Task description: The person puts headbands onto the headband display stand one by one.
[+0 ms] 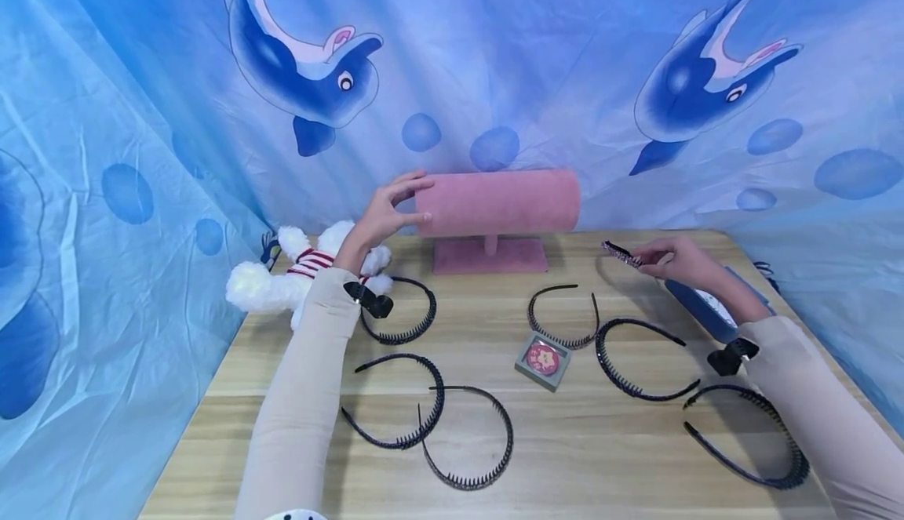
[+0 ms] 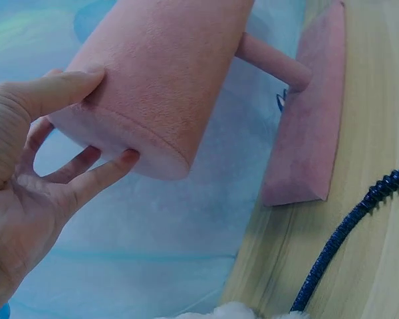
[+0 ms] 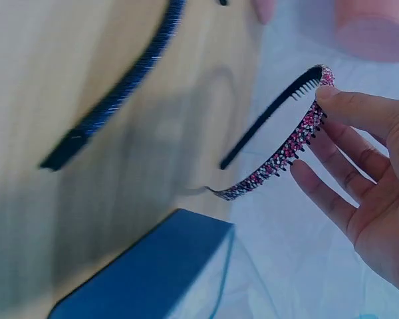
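In the head view the left hand (image 1: 381, 216) grips a pink roll stand (image 1: 497, 205) on the desk (image 1: 600, 457), in the left wrist view its thumb (image 2: 66, 92) presses the roll (image 2: 153, 80), and in the right wrist view the right hand (image 3: 384, 206) pinches a glittery headband (image 3: 286, 151) in mid-air.

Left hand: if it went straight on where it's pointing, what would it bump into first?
Most likely the pink roll. The left hand has its thumb and fingers touching the roll's near end, so going on would probably push against it.
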The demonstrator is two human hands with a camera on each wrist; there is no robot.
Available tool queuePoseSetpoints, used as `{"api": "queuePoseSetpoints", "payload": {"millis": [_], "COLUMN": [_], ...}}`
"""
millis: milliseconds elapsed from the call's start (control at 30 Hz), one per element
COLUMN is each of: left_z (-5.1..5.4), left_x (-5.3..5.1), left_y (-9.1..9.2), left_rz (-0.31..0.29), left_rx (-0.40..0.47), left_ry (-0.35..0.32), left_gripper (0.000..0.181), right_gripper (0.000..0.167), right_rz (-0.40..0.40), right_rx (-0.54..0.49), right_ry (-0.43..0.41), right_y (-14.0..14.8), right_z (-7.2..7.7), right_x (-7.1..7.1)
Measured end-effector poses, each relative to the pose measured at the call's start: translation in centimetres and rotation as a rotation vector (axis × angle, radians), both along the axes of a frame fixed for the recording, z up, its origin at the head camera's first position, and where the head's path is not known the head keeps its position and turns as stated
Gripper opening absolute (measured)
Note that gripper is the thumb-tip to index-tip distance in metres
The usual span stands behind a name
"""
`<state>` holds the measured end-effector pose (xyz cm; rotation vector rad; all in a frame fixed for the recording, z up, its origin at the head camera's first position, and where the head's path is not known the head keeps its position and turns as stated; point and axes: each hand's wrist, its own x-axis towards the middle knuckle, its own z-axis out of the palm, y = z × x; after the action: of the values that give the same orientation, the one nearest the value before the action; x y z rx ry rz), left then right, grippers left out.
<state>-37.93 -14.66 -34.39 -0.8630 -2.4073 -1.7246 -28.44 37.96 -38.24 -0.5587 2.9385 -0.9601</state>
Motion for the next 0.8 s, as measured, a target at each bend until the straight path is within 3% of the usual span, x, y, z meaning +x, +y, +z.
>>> {"api": "queuePoseSetpoints", "payload": {"millis": [133, 333, 633, 800], "left_z": [-0.1, 0.1, 1.7, 1.8], "left_x": [-0.2, -0.4, 1.1, 1.4], "left_y": [-0.3, -0.3, 0.1, 0.1], "left_rz": [-0.006, -0.007, -0.025, -0.019], "left_rx": [-0.017, -0.028, 0.0, -0.01], "left_ry": [-0.022, -0.057, -0.079, -0.088], "left_gripper": [0.063, 0.064, 0.062, 0.063], "right_gripper": [0.033, 0.034, 0.034, 0.035], "right_rz": [-0.023, -0.107, -0.16, -0.155], "right_rx": [-0.052, -0.047, -0.141, -0.172], "right_ry": [-0.005, -0.024, 0.031, 0.048], "right_y": [0.1, 0.3, -0.4, -0.7], "right_z": [1.2, 3.1, 5.0, 5.6], "right_x": [-0.2, -0.7, -1.1, -1.3]}}
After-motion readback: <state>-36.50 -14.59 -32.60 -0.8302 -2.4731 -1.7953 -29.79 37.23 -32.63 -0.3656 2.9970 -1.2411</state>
